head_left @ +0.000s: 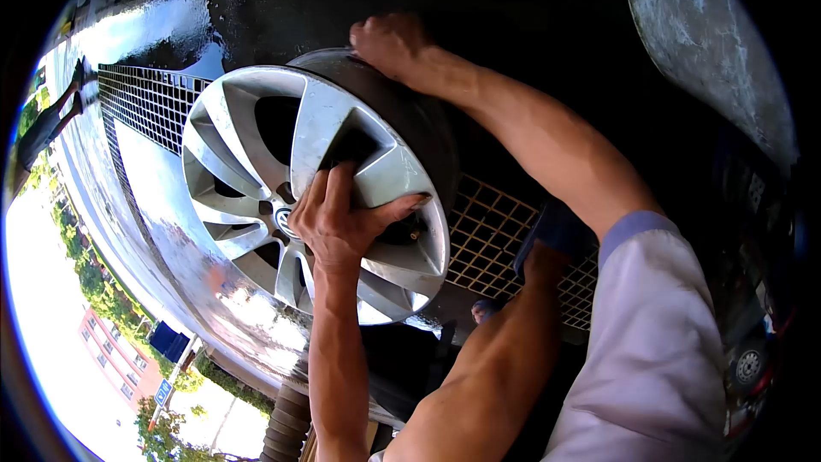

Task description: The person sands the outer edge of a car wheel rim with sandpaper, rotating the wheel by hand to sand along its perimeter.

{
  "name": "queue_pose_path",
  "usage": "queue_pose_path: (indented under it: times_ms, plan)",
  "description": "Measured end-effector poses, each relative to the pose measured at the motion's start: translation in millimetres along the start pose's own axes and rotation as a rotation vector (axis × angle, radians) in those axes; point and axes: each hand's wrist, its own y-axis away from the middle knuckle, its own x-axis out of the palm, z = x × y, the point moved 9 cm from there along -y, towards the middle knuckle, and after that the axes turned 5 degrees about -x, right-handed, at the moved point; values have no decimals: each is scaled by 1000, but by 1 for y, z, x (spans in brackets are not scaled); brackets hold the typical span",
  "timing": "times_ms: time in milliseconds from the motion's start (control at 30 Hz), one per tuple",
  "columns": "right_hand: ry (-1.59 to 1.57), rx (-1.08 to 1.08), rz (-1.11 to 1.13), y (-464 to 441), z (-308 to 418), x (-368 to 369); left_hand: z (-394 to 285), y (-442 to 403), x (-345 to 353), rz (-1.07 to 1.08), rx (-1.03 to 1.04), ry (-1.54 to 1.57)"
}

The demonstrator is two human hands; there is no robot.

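Observation:
A silver alloy wheel (pixel 333 133) without a visible tyre stands tilted in the middle, its spoked face towards the lower left. My left hand (pixel 338 214) grips a spoke beside the hub cap (pixel 283 221), with fingers curled into a gap and the thumb spread over the spoke's other side. At the back edge of the wheel's barrel, my right hand (pixel 389 44) is closed on the edge, its fingertips partly hidden. The wheel's underside is in dark shadow.
Floor grating lies behind the wheel (pixel 154 103) and near my feet (pixel 487 231). My bare leg (pixel 479 359) is close below the wheel. Wet, shiny ground (pixel 154 180) spreads left. Another person's legs (pixel 51 124) stand at the far left. A ribbed grey hose (pixel 286 428) is at the bottom.

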Motion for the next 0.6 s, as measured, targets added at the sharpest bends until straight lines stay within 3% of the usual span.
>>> queue_pose_path:
  times_ms: [100,300,600]
  plan:
    - [36,40,102,25,-10,-5,0,-1,0,22,-11,2]
    - [17,1,20,-27,7,1,0,-1,1,28,-4,7]
    - [58,-6,42,2,-4,-3,-3,-2,-1,31,12,-19]
